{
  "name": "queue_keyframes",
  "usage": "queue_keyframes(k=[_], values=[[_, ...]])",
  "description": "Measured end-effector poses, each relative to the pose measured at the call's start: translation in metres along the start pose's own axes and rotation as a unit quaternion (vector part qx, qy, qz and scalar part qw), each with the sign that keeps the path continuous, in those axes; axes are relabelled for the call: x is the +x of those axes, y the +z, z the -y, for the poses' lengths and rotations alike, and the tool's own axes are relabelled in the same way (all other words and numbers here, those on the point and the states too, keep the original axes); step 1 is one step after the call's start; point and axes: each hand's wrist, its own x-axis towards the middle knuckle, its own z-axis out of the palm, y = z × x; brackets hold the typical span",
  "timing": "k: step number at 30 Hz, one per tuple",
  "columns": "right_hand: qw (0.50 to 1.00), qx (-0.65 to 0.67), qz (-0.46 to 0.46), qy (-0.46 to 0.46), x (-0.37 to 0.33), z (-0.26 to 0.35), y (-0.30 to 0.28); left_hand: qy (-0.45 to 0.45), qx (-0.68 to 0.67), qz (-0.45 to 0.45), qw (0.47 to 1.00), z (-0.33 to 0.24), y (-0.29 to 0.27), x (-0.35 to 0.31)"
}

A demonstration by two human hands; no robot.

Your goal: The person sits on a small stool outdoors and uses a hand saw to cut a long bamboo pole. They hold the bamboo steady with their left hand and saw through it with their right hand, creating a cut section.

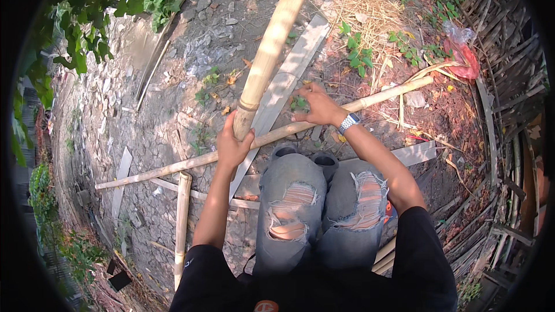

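Left hand grips thick bamboo pole upright. Right hand spread flat on thin pole on ground. Nothing joined or cut yet.

Bare cracked ground lies open leftward; bamboo poles and planks block ahead.

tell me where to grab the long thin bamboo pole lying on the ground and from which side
Grip the long thin bamboo pole on its bare stretch left of the left hand, coming down from above. It lies flat across the dirt, so only its top and sides are open. Its middle is crowded: the thick bamboo pole crosses there and the right hand presses on it.
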Motion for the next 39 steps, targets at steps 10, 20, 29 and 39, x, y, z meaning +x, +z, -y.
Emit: queue_keyframes(k=[10,20,29,39], values=[[0.974,-0.179,0.100,0.092,-0.034,-0.097,0.162,-0.340,0.064,0.097,0.933,0.070,-0.058,-0.286],[0.955,-0.268,0.120,0.031,0.047,-0.105,0.101,-0.370,0.191,0.166,0.894,0.070,-0.055,-0.385],[0.960,-0.263,0.089,0.028,0.087,-0.051,0.023,-0.363,0.108,0.031,0.925,0.129,-0.013,-0.301],[0.957,-0.245,0.117,0.101,-0.003,-0.073,0.112,-0.346,0.240,-0.014,0.907,0.202,0.021,-0.154]])
